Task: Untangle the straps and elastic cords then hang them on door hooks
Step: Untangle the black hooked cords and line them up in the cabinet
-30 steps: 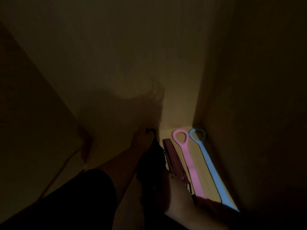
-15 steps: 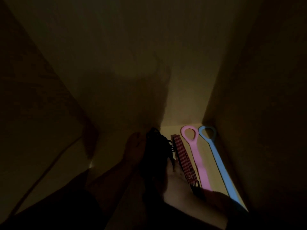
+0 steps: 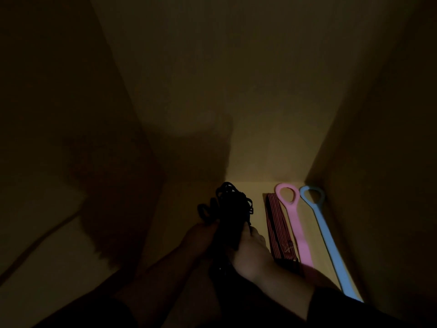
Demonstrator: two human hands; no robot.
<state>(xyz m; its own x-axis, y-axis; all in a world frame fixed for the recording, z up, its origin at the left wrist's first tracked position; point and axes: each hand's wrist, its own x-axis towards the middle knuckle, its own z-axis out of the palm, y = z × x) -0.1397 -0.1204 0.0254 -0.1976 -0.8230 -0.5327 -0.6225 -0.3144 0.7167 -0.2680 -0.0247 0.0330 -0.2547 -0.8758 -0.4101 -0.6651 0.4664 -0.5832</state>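
Since the earlier frame, the black cord bundle (image 3: 230,209) is raised off the floor (image 3: 255,192), gripped by curled left hand (image 3: 201,235) and right hand (image 3: 250,254); darkness risks tightened knots.

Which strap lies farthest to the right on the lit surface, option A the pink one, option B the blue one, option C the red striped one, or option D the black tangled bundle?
B: the blue strap lies closest to the right wall, with the pink strap to its left, the red striped strap further left, and the black bundle held up in both hands.
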